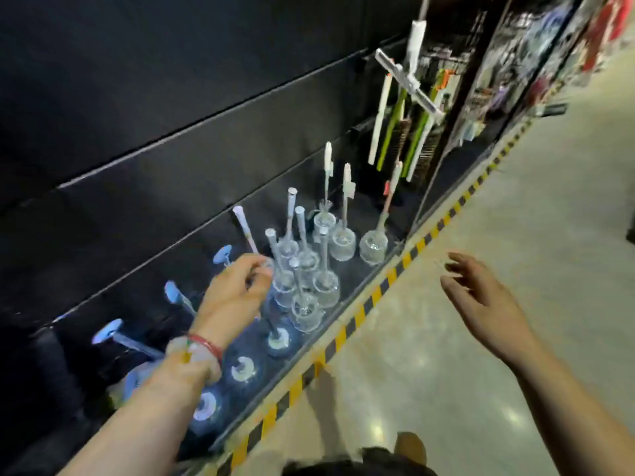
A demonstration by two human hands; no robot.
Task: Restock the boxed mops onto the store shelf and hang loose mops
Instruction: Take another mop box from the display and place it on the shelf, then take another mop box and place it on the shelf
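Observation:
My left hand reaches into the bottom shelf, its fingers closed around the pink-and-white handle of a brush that leans left. Around it stand several clear-based brushes with pale handles. Out over the floor, my right hand hovers open and holds nothing. Further right, a loose flat mop with a white handle hangs against the black shelving. Green and white mop handles hang beside it. I see no boxed mops.
Blue round-based items with blue handles stand along the near part of the shelf. A yellow-and-black striped strip marks the shelf's floor edge. The polished floor stretches to the right. More racks of goods stand at the far right.

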